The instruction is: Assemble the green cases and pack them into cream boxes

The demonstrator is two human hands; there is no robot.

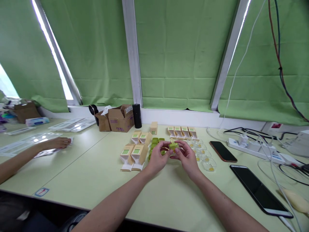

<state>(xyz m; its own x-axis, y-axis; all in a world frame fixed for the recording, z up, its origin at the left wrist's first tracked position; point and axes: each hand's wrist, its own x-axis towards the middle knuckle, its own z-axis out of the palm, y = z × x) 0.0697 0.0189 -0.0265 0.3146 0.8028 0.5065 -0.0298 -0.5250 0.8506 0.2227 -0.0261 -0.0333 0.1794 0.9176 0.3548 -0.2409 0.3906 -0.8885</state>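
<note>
- Two-handed pinch on a small green piece [173,146], held just above the table [96,174], about mid-table and well back from the near edge.
- Left hand [158,158]: curled narrow, thumb and fingertips closed on the left side of the piece.
- Right hand [187,156]: closed narrow the same way on the right side. Pale yellow bit at the top of the piece, too small to tell what.
- Step in hand, by the look of it: fitting or turning the piece between the fingertips. Cannot tell whether one part or two.
- Next move, as a judgement: calls for a steady pinch and only a short carry, with green caps [155,141] just beyond the left hand and clear cups [205,159] with yellow spots just right of the right hand.
- Crowded on the far side: tan cartons [134,156] lying open to the left, and a row of upright cartons [182,131] farther back.
- Open room: bare tabletop on the near side, between the forearms and out toward the near left.
- Right side tighter: dark phone [222,151], larger dark phone [259,190] nearer, then power strip [256,148] and loose cables far right. Snag risk for a wide sweep.
- Far left: another person's hand [56,142] on clear plastic sheets, well apart.
</note>
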